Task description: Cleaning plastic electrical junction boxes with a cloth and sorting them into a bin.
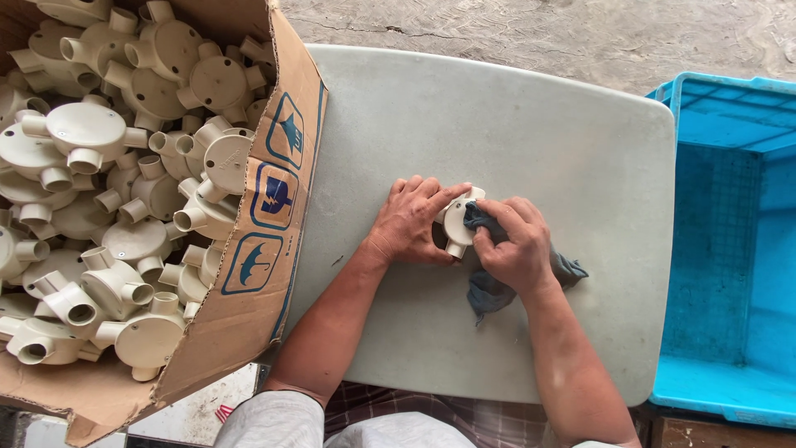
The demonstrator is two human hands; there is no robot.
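My left hand (412, 221) grips a cream plastic conduit junction box (456, 226) with short pipe outlets, held just above the grey table (514, 116). My right hand (512, 242) presses a dark grey-blue cloth (489, 290) against the right side of the box. The cloth trails down and to the right under my hand. Part of the box is hidden by my fingers and the cloth.
A large open cardboard box (274, 207) at the left is filled with several cream junction boxes (124, 191) of the same kind. A blue plastic crate (730, 249) stands at the table's right edge. Concrete floor lies beyond the table.
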